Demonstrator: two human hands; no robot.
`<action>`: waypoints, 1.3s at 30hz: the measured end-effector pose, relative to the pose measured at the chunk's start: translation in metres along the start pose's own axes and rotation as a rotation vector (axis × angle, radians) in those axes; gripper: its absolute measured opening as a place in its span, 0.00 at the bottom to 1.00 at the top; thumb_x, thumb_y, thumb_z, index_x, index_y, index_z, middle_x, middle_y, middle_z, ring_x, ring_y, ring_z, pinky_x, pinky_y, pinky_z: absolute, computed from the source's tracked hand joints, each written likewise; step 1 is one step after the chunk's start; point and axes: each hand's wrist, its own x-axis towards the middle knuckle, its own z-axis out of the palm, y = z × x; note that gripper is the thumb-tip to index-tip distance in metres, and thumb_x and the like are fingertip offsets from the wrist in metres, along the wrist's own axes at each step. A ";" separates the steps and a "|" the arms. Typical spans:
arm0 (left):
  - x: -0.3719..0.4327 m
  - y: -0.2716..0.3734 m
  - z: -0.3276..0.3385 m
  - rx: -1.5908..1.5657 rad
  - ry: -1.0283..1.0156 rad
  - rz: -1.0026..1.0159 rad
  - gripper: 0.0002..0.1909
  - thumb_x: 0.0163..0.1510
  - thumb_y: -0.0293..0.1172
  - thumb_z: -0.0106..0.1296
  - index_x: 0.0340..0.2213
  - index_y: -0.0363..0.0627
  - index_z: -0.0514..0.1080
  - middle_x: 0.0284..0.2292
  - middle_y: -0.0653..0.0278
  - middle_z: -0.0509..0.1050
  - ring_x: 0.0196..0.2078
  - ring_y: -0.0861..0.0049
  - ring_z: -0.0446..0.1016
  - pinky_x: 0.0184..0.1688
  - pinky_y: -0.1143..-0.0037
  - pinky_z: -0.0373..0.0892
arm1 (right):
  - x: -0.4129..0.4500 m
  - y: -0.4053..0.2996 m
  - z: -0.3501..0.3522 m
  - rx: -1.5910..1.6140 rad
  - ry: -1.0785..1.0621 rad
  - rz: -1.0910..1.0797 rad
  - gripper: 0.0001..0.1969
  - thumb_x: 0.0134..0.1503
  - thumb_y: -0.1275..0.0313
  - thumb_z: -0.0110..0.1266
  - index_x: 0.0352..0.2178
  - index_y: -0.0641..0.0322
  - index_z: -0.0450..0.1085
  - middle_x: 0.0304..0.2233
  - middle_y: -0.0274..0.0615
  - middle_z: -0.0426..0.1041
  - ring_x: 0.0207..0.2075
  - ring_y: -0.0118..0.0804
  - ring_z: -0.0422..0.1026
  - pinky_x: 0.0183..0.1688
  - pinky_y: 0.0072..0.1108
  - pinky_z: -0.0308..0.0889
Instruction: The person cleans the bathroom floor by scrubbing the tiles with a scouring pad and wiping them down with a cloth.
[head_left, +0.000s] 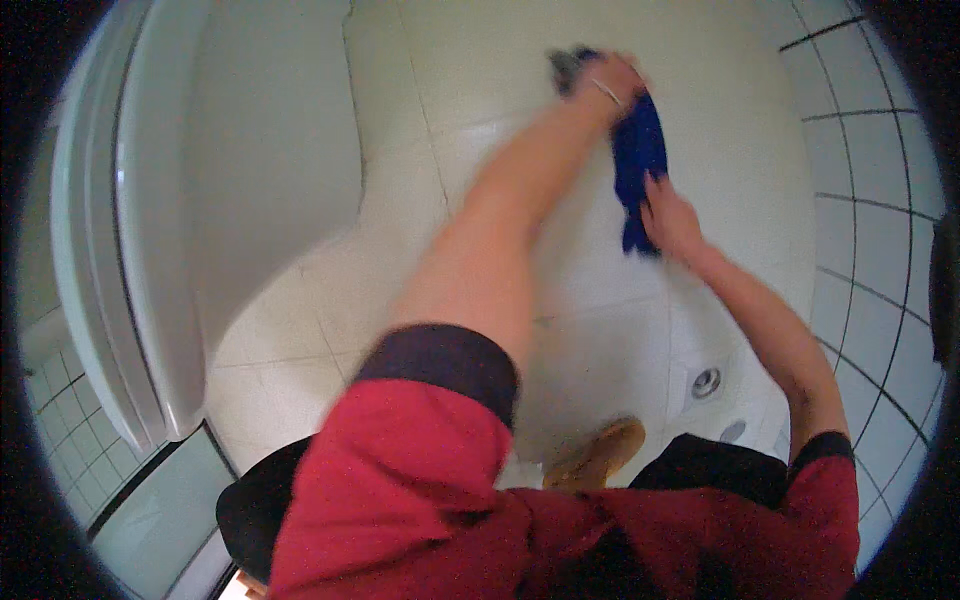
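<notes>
My left hand (615, 79) reaches far out over the tiled floor and is closed around the upper end of a dark blue cloth (641, 142). A thin pale band circles that wrist. Just left of its fingers, a blurred grey piece (565, 73) sticks out; I cannot tell whether it belongs to the cloth. The cloth stretches down from the left hand to a ragged lower end. My right hand (675, 225) is at this lower end, its fingers against the cloth's right edge. Blur hides whether they grip it.
A white, rounded bathtub-like fixture (277, 150) takes up the left side. White wall tiles (862, 157) with dark joints rise at the right. A round metal floor drain (706, 382) and a brown shoe (600, 454) are near my body. A dark object (946, 292) is at the right rim.
</notes>
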 end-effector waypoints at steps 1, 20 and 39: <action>-0.012 -0.023 -0.022 0.003 -0.005 -0.069 0.14 0.47 0.28 0.42 0.37 0.53 0.68 0.39 0.57 0.68 0.43 0.61 0.67 0.42 0.68 0.66 | 0.019 -0.009 -0.008 0.000 0.061 0.013 0.24 0.48 0.72 0.43 0.48 0.62 0.54 0.41 0.53 0.61 0.33 0.53 0.67 0.35 0.35 0.65; -0.343 0.119 -0.031 -0.438 -0.654 -0.089 0.17 0.44 0.27 0.41 0.40 0.42 0.60 0.34 0.49 0.65 0.38 0.57 0.66 0.39 0.67 0.65 | -0.197 -0.032 0.049 -0.029 -0.483 -0.448 0.28 0.44 0.73 0.47 0.50 0.47 0.54 0.33 0.46 0.61 0.32 0.45 0.67 0.26 0.31 0.67; -0.415 -0.012 -0.042 -0.245 -0.568 -0.221 0.23 0.43 0.29 0.47 0.43 0.49 0.58 0.35 0.51 0.63 0.40 0.57 0.66 0.40 0.66 0.65 | -0.112 -0.132 0.065 -0.040 -0.449 -0.743 0.27 0.45 0.73 0.42 0.50 0.55 0.54 0.31 0.47 0.63 0.21 0.45 0.68 0.21 0.34 0.64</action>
